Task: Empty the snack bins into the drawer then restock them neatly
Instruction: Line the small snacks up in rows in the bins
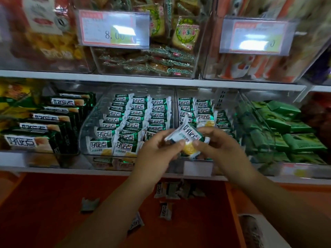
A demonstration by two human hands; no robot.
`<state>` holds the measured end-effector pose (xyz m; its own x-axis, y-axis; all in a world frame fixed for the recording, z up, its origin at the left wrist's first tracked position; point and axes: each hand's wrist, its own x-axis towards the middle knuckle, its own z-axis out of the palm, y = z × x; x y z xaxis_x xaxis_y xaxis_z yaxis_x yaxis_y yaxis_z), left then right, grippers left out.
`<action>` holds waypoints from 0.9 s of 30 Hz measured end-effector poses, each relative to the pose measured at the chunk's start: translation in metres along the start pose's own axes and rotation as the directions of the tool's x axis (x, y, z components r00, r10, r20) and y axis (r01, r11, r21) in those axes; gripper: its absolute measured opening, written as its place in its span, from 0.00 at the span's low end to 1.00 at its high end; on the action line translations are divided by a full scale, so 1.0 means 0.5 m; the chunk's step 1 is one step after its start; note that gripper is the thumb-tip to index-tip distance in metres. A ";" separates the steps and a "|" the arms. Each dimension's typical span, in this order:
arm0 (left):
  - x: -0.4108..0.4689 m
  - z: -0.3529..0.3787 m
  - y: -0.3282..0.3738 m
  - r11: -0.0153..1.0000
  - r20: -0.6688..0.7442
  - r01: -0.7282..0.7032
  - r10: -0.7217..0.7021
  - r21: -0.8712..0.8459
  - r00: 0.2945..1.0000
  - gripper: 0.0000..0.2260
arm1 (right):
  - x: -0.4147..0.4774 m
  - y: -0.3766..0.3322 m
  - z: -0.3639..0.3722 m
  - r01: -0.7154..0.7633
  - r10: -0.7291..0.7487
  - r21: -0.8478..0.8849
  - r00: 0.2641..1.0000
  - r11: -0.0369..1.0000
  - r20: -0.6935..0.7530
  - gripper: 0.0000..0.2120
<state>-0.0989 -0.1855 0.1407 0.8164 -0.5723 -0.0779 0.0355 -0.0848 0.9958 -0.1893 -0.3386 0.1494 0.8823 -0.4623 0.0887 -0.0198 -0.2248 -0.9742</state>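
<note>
Left hand (157, 153) and right hand (216, 145): both grips pinch snack packets (188, 138), squaring them, probably for part-filled bin (229, 104); loose packets (165, 211) wait in drawer (53, 203).

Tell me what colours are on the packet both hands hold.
White and green packet, yellow snack pictured; head view.

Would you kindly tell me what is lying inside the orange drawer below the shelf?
Loose snack packets lie scattered on the drawer floor, several bunched near the back. The forearms cover part of it; anything beneath them cannot be seen.
</note>
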 end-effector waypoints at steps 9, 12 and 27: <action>0.056 0.019 -0.055 0.785 0.070 -0.208 0.207 0.584 0.976 0.29 | 0.150 0.081 -0.165 -0.056 -0.066 -0.469 0.968 0.881 -0.241 0.13; 0.064 0.018 -0.061 0.830 0.046 -0.181 0.185 0.527 0.982 0.29 | 0.192 0.114 -0.167 -0.038 -0.062 -0.558 0.985 0.829 -0.160 0.12; -0.017 -0.089 -0.081 0.657 0.162 -0.320 0.291 0.682 0.943 0.19 | 0.128 0.095 -0.115 0.138 -0.340 -0.689 0.926 0.711 -0.165 0.18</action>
<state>-0.0814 -0.1410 0.1034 0.6866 -0.6964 0.2086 -0.6314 -0.4290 0.6460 -0.1610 -0.4282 0.1207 0.7462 -0.4931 0.4473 -0.2164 -0.8151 -0.5374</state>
